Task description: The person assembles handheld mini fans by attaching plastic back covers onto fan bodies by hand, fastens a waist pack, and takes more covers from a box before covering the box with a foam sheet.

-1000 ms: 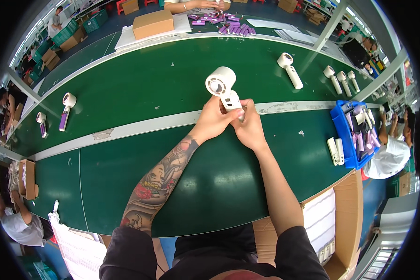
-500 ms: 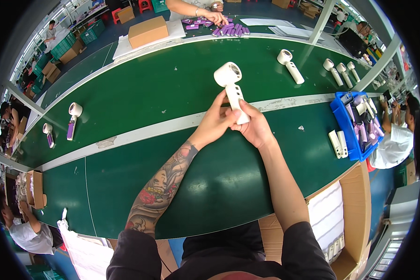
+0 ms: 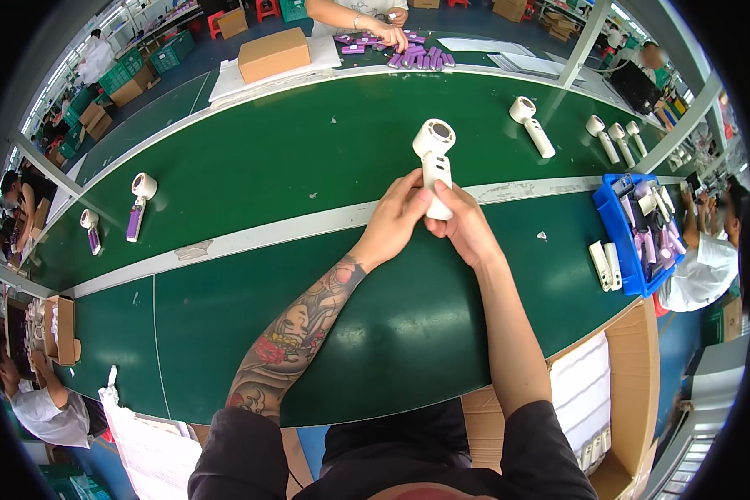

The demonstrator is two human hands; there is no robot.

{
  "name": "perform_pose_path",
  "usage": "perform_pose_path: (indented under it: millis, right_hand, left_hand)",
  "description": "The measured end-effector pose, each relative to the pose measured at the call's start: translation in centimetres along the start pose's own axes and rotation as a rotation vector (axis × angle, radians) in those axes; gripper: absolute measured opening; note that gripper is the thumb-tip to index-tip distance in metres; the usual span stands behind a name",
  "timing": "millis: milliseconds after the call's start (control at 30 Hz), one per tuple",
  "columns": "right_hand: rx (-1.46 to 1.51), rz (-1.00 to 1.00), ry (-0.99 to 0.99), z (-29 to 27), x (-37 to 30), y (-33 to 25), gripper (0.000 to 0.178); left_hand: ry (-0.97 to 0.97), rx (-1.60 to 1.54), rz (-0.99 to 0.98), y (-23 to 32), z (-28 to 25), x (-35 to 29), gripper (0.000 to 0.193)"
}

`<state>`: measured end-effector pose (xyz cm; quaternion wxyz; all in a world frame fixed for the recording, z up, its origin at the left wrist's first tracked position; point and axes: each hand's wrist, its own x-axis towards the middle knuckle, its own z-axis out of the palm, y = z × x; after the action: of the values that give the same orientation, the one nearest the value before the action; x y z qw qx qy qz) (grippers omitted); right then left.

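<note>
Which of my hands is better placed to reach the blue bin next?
Probably the right hand: the bin stands on that side, nearer to it. Both hands hold the white device, so the left hand would likely have to hold it alone.

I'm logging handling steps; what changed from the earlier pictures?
The white fan has turned: its round face pointed left, now right. A co-worker's hand has reached to the purple pieces. The left hand and right hand still hold the fan; the blue bin stays put.
</note>
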<state>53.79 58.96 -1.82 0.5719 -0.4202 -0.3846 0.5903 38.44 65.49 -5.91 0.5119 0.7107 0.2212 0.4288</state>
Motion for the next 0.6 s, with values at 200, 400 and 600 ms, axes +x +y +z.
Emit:
perform_pose_path:
  millis: [200,400,600]
  right_hand:
    - [-0.005,0.023,0.140,-0.4,-0.1,-0.8,0.042]
    - [-0.288,-0.663,0.343,4.3,-3.5,-5.2,0.056]
    - [-0.465,-1.584,0.316,13.3,-14.5,-16.6,0.036]
  left_hand:
    - [0.196,-0.236,-0.078,0.1,-2.2,0.4,0.040]
    - [0.361,-0.210,0.114,7.1,-5.1,-0.3,0.040]
    - [0.230,-0.315,1.209,26.6,-9.6,-7.7,0.068]
